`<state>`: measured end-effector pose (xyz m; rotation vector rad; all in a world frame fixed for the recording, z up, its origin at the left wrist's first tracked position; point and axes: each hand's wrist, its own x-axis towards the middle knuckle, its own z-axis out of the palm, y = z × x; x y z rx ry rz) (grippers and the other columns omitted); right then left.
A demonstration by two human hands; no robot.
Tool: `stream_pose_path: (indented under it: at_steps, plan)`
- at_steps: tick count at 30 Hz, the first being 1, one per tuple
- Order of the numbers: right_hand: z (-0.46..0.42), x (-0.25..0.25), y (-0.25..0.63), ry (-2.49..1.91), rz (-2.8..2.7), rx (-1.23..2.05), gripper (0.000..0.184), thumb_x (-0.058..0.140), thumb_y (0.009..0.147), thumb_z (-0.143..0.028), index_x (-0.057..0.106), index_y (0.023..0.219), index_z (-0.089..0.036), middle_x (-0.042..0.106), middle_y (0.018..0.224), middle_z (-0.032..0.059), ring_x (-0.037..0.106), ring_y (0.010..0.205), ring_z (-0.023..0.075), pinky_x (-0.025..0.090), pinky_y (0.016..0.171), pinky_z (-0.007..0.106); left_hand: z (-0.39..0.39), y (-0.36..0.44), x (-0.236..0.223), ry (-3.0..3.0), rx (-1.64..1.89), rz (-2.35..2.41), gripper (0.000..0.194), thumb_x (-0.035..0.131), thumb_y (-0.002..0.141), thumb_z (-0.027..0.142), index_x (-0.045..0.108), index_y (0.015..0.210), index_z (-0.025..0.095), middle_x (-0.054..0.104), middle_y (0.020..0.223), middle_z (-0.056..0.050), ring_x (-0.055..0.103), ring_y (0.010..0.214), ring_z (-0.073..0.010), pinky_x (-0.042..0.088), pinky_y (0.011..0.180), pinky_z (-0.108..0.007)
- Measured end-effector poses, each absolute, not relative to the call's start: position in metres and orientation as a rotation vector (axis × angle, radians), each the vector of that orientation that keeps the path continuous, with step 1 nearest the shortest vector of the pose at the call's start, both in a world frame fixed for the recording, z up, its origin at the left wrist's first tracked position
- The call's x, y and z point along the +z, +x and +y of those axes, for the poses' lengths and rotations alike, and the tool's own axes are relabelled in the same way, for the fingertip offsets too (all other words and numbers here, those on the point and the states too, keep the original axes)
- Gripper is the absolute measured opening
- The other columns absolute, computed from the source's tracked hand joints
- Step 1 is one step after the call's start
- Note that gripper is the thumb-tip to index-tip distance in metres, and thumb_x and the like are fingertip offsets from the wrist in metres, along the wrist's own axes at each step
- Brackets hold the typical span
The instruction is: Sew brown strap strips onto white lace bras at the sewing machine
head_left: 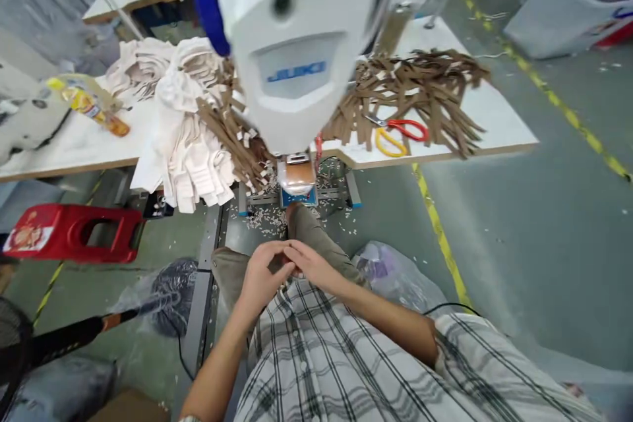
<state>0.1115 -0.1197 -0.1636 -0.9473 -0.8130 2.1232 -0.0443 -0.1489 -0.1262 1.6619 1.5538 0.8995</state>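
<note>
In front of my lap my left hand [264, 273] and my right hand [314, 266] meet at the fingertips. The left thumb stands apart from its curved fingers, leaving a gap. My right fingers are stretched out over the left fingertips. I see no object in either hand, though the spot where the fingers meet is partly hidden. Ahead of them is a white JUKI sewing machine [297, 20]. Piles of cream fabric pieces [198, 161] and brown fabric strips [415, 92] lie left and right of it. Scissors [395, 132] with red and yellow handles rest on the right pile.
A bottle [91, 105] lies on the white table [499, 119] at left. Below are a red stool [74, 232], a fan [14, 349] and a plastic bag [395, 270]. A foot pedal [298, 198] sits under the machine. A grey bin [568, 10] stands far right.
</note>
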Motion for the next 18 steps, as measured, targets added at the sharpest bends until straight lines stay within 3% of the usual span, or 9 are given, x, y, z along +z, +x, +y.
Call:
stream_pose_path:
  at_steps: [2, 5, 8, 10, 14, 18]
  plan:
    - [-0.12, -0.172, 0.16, -0.996, -0.614, 2.06, 0.038, 0.07, 0.082, -0.055, 0.065, 0.093, -0.019, 0.052, 0.067, -0.0037, 0.039, 0.051, 0.0061, 0.03, 0.045, 0.021, -0.13, -0.051, -0.132, 1.381, 0.994, 1.705, 0.039, 0.067, 0.086, 0.04, 0.063, 0.125, 0.032, 0.062, 0.136, -0.007, 0.066, 0.11, -0.0231, 0.056, 0.091, -0.039]
    - [-0.126, -0.181, 0.222, -1.009, -0.464, 2.037, 0.032, 0.074, 0.079, -0.049, 0.065, 0.088, -0.02, 0.048, 0.069, -0.0041, 0.037, 0.053, 0.0055, 0.03, 0.047, 0.02, -0.104, -0.108, -0.125, 0.885, 1.14, 2.098, 0.04, 0.04, 0.102, 0.044, 0.049, 0.14, 0.032, 0.053, 0.144, -0.008, 0.056, 0.128, -0.0213, 0.053, 0.098, -0.039]
    - [-0.131, -0.194, 0.249, -1.057, -0.321, 2.03, 0.03, 0.084, 0.07, -0.04, 0.069, 0.086, -0.019, 0.053, 0.079, -0.0006, 0.044, 0.061, 0.0066, 0.04, 0.054, 0.021, -0.08, -0.179, -0.108, 0.749, 1.065, 2.235, 0.041, 0.062, 0.095, 0.039, 0.057, 0.131, 0.02, 0.06, 0.131, -0.011, 0.062, 0.114, -0.0252, 0.055, 0.093, -0.045]
    - [-0.129, -0.196, 0.242, -1.049, -0.262, 2.012, 0.03, 0.086, 0.069, -0.038, 0.07, 0.086, -0.018, 0.055, 0.082, 0.0006, 0.047, 0.066, 0.0075, 0.043, 0.06, 0.021, -0.059, -0.213, -0.1, 0.733, 1.012, 2.271, 0.038, 0.062, 0.095, 0.037, 0.06, 0.127, 0.018, 0.061, 0.125, -0.01, 0.064, 0.107, -0.0233, 0.056, 0.092, -0.046]
    - [-0.098, -0.17, 0.195, -0.759, -0.277, 2.077, 0.034, 0.077, 0.08, -0.047, 0.071, 0.095, -0.018, 0.05, 0.074, -0.0018, 0.036, 0.059, 0.0056, 0.035, 0.055, 0.02, -0.008, -0.246, -0.1, 0.831, 0.918, 2.275, 0.036, 0.057, 0.098, 0.039, 0.063, 0.122, 0.014, 0.066, 0.116, -0.01, 0.067, 0.097, -0.0197, 0.058, 0.086, -0.042]
    - [-0.047, -0.127, 0.148, -0.383, -0.039, 2.316, 0.062, 0.063, 0.081, -0.072, 0.068, 0.107, -0.016, 0.061, 0.088, 0.005, 0.03, 0.057, 0.0059, 0.035, 0.054, 0.02, 0.031, -0.252, -0.1, 1.069, 0.642, 2.317, 0.036, 0.057, 0.097, 0.039, 0.065, 0.12, 0.013, 0.066, 0.118, -0.01, 0.067, 0.096, -0.0205, 0.057, 0.085, -0.041]
